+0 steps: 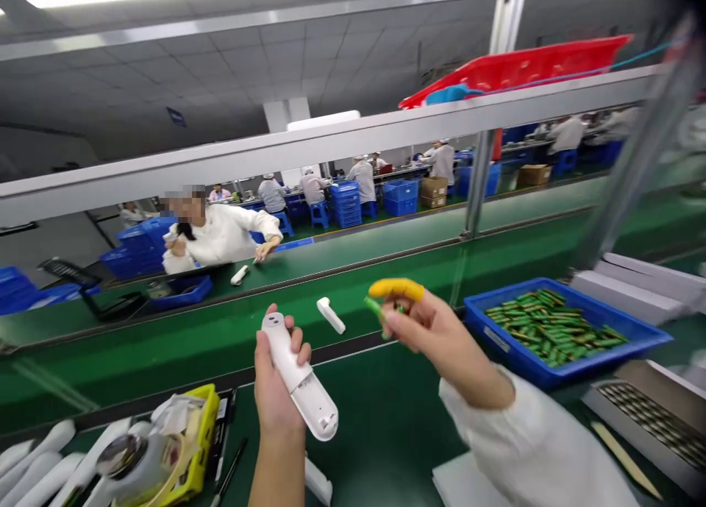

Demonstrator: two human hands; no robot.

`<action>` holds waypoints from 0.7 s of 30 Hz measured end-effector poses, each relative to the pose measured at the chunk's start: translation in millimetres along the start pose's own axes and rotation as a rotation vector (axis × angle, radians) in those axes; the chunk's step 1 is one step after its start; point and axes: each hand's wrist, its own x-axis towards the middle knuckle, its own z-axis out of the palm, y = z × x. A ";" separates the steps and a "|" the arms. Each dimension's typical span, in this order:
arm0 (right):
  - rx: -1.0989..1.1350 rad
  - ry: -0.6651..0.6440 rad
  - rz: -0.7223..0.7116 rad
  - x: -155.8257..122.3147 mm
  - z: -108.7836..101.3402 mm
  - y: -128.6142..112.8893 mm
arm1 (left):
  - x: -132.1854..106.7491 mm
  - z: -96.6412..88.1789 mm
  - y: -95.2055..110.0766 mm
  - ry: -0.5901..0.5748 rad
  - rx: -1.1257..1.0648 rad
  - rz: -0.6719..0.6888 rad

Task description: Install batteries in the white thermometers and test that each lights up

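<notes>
- L hand [279,382] wraps white device [287,360], fingers curled round its upper half; device is held above the counter [380,426], tilted, lower half uncovered w/ a hollow showing.
- R hand [433,330] pinches a green battery [374,305] btwn thumb & the finger in yellow cover [394,288]; maybe a 2nd one tucked below, can't tell. Battery is apart from device.
- Device: prob. light, stiff, smooth plastic, so a bit slippery; best held round the closed upper part, w/ fingers off the open hollow. Exposed edges & contacts at the low end look the fragile bit.
- Battery: prob. small but dense, hard, apt to roll; pinch mid-body, ends free.
- R side: blue tray [601,365] w/ loose green batteries [551,327]; nearer, open box [598,408] w/ rows of small cylinders, pale stick [626,459] alongside.
- R sleeve [529,433] covers part of a white block [460,485]; L forearm partly hides a white piece [318,485]. Both awkward to reach.
- L side: yellow basket [208,426] packed w/ white parts, dark pen-like tool [230,470] just beside.
- Ahead: white unit [331,316] on green belt [204,352], btwn hands in view; another [240,275] beyond, near co-worker's hand [267,250].
</notes>
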 end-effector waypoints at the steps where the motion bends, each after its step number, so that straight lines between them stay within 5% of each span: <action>1: 0.026 -0.030 -0.044 -5.7 18.5 -2.7 | 1.8 -0.2 3.6 0.021 -0.040 -0.005; 5: -0.266 -0.309 -0.192 -22.3 66.8 1.8 | 4.4 0.4 16.6 0.062 -0.106 0.075; 9: -0.404 -0.441 -0.147 -23.7 79.9 18.3 | 1.1 -1.0 24.3 0.000 -0.093 0.175; 15: -0.155 -0.528 0.172 -13.5 81.2 42.5 | -1.5 -2.9 23.7 -0.211 0.028 0.200; 21: 0.176 -0.504 0.284 0.3 68.8 37.1 | 6.3 -7.9 24.7 -0.095 -0.042 0.202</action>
